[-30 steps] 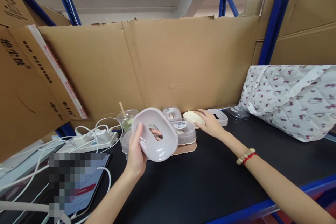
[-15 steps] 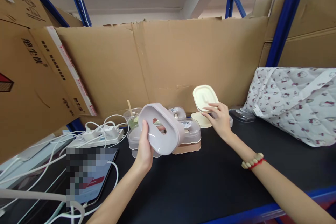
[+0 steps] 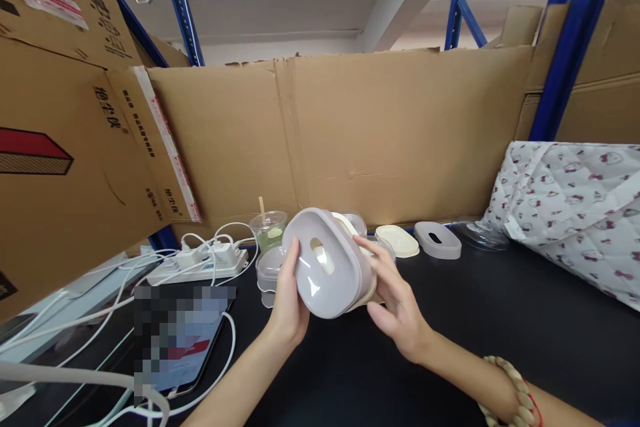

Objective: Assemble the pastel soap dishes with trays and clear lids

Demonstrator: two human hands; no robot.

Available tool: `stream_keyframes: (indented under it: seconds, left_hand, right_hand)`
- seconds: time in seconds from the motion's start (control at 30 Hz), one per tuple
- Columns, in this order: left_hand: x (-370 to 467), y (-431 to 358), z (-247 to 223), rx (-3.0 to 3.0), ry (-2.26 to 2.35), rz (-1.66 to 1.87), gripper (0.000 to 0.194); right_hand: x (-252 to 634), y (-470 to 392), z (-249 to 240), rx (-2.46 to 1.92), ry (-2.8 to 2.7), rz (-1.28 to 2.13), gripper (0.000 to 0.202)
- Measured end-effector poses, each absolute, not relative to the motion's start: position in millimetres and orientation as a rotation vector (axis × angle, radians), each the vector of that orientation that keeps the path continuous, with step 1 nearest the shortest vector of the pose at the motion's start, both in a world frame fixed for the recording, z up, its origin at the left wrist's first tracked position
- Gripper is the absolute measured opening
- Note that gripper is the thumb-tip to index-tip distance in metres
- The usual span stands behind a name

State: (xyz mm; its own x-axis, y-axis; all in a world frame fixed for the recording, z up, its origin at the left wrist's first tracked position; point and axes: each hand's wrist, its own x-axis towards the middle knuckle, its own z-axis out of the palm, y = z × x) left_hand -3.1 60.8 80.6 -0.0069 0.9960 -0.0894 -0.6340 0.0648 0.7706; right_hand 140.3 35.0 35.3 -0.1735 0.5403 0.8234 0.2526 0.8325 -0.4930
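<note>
A pale grey plastic cover (image 3: 345, 273) with an oval slot, like a tissue box cover, is tilted up in front of me. My left hand (image 3: 287, 310) grips its left side, thumb on the slotted face. Against its open back sits a cream plastic base panel (image 3: 371, 290), seen at the rim and through the slot. My right hand (image 3: 400, 313) has bent fingers on that panel's right edge, thumb apart below. Whether the panel is fully seated cannot be seen. Behind stand clear-topped boxes (image 3: 270, 260), partly hidden by the cover.
A second cream panel (image 3: 400, 243) and a slotted grey cover (image 3: 440, 247) lie at the back right. Further right are a clear plastic lid (image 3: 484, 237) and a quilted bag (image 3: 580, 207). A drink cup (image 3: 270, 230), power strip (image 3: 200, 267), cables and phone (image 3: 193, 340) occupy the left.
My right hand has brought the cream panel left and down onto the back of the grey cover. My left hand has turned the cover's slotted face towards me. The view has shifted slightly.
</note>
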Motion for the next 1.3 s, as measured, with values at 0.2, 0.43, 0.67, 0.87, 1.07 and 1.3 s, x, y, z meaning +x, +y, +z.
stream_keyframes:
  seconds: [0.2, 0.43, 0.67, 0.87, 1.07, 1.3]
  left_hand:
    - [-2, 60, 70, 0.813, 0.724, 1.508, 0.041]
    - [-2, 60, 62, 1.108, 0.689, 1.509, 0.039]
    - [-3, 59, 66, 1.149, 0.673, 1.511, 0.038]
    - [-5, 60, 79, 0.698, 0.826, 1.475, 0.022]
    - [-7, 66, 91, 0.507, 0.874, 1.504, 0.01]
    - [-7, 67, 92, 0.542, 0.852, 1.504, 0.01]
  right_hand:
    - [138, 36, 43, -0.729, -1.422, 0.775, 0.088]
    - [140, 35, 49, -0.899, -1.464, 0.933, 0.081]
    - [140, 36, 46, -0.831, -1.496, 0.909, 0.073]
    - [184, 70, 60, -0.992, -1.278, 0.608, 0.065]
    - [271, 99, 55, -1.603, -0.963, -0.112, 0.045]
    - [338, 86, 31, -2.204, -0.748, -0.185, 0.063]
